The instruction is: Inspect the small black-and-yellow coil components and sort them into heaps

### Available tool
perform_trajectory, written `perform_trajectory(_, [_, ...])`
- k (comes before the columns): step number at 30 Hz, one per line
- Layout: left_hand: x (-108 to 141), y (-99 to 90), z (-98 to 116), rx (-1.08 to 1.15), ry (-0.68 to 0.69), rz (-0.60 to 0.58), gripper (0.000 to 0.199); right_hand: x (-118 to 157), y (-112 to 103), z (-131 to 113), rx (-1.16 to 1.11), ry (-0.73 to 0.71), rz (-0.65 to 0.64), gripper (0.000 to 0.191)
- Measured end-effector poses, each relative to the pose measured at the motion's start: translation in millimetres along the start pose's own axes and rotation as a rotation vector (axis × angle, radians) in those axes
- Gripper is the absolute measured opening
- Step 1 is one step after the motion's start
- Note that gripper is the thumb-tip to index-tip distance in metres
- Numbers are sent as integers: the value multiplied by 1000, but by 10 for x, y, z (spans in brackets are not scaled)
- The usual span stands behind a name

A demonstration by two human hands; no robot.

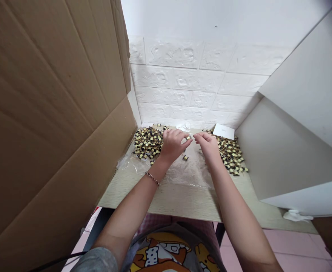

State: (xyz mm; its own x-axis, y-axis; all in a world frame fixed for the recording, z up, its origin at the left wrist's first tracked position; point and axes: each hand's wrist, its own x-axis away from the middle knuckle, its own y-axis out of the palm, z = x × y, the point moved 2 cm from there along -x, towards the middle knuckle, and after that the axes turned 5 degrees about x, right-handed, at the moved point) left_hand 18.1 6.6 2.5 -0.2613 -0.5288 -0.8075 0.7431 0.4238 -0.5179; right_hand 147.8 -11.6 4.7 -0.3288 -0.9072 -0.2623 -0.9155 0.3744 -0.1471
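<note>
Between the thumb and fingers of my left hand point(174, 142) is a small yellow-and-black coil transformer point(188, 138). Just to its right, my right hand point(208, 145) has its thumb and index finger pinched together; whatever is in that pinch is too small to make out. A single coil transformer point(185, 158) lies on the plastic sheet point(187, 175) below the hands. One heap of the same parts point(147, 141) spreads beside my left hand, and a second heap point(232, 156) lies beyond my right hand.
A tall cardboard sheet point(55, 94) walls off the left side, and a white panel point(290, 151) stands at the right. White brick-patterned wall point(180, 79) closes the back. A white card point(224, 131) rests on the right heap. A crumpled white item point(297, 215) lies at the table's right end.
</note>
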Motion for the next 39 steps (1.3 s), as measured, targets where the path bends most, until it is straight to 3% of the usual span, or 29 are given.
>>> perform_trajectory(14, [-1,-9,12,7,4,-3,16,-42,-7,70,-133,-15,-64,15])
perform_trajectory(27, [-3,-7,11,0,-24,-14,18,-21,-11,44,-59,-84,-84,15])
perform_trajectory(39, [4,1,-3,-4,-9,-3,16,-30,-47,52,72,-169,8,20])
